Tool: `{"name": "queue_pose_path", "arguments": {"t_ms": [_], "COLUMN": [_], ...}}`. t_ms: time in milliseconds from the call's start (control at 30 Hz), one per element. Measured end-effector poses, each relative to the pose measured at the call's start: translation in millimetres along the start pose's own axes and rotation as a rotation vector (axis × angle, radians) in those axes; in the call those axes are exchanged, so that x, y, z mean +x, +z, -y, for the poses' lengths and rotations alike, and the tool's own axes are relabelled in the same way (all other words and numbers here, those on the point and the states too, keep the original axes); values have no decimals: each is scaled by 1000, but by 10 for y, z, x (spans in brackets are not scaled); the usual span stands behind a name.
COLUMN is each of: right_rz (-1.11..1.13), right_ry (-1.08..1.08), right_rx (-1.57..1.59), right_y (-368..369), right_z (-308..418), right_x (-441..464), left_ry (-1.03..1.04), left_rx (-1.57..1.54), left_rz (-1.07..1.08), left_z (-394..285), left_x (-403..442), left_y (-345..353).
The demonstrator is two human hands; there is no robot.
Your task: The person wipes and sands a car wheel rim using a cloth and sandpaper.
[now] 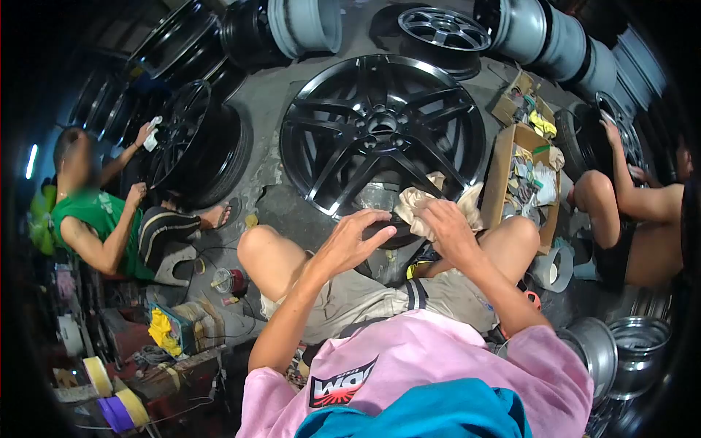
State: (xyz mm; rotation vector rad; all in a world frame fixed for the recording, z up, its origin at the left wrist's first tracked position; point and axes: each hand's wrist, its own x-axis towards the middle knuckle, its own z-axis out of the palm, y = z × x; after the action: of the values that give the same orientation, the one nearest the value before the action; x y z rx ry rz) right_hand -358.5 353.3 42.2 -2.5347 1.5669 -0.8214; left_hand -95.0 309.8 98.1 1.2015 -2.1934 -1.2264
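Observation:
A large black wheel rim [380,124] with paired spokes and a shiny edge lies face up in front of my knees. My right hand [449,230] is closed on a beige rag [415,204] at the rim's lower right edge, and part of the cloth hangs toward my knee. My left hand [356,239] is at the near edge of the rim, thumb apart from the curved fingers, with nothing in it. Whether its fingertips touch the rim I cannot tell.
A cardboard box [502,171] of sanding scraps stands right of the rim. One person in green [102,233] sits left, wiping another rim [182,139]; another person [621,197] sits right. More rims [444,29] line the back. A small can [228,280] stands left of my knee.

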Motion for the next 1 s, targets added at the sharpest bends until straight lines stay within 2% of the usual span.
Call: {"name": "queue_pose_path", "arguments": {"t_ms": [67,100,167,233,300,367,400,467,500,533,567,600,633,667,700,767,833,900,967,1000], "right_rz": [108,98,182,104,7,-332,-417,-571,-606,-478,-353,-190,-90,-40,-108,-112,-15,-66,106,-9], "right_ry": [-1,3,150,148,470,537,690,693,707,624,540,337,252,164,221,242,294,236,370,278], "right_rx": [118,112,186,266,594,652,797,966,1022,919,815,459,391,157,117,209,276,146,130,129], "right_y": [-279,-308,-365,-488,-567,-737,-793,-989,-1036,-921,-738,-481,-173,204,343,500,487,588,568,648], "right_z": [24,38,80,67,-50,-206,-367,-364,-260,-178,-138,-212,-198,-278,-236,-345,-338,-519,-572,-626], "right_x": [-10,-23,14,77,21,44,4,88,162,195,199,174,180,160,294,624,1031,1320,1490,1418], "left_ry": [206,217,181,183,157,180,159,131,230,329,325,247,168,156,152,171,96,128,134,139], "left_rx": [197,203,452,579,571,606,578,543,439,336,332,167,-1,-1,-5,219,323,322,311,304], "left_rz": [-131,-128,-145,-165,-121,-119,-73,-30,-115,-203,-211,32,275,314,309,354,412,388,398,414], "left_z": [317,358,448,514,423,268,168,32,1,-71,-109,-215,-332,-468,-479,-454,-429,-459,-530,-556], "left_x": [5,13,55,164,233,280,315,331,329,333,375,455,495,482,473,479,570,604,617,631], "left_y": [220,254,301,470,663,826,853,881,896,865,774,566,366,198,85,-108,-242,-313,-371,-409]}}
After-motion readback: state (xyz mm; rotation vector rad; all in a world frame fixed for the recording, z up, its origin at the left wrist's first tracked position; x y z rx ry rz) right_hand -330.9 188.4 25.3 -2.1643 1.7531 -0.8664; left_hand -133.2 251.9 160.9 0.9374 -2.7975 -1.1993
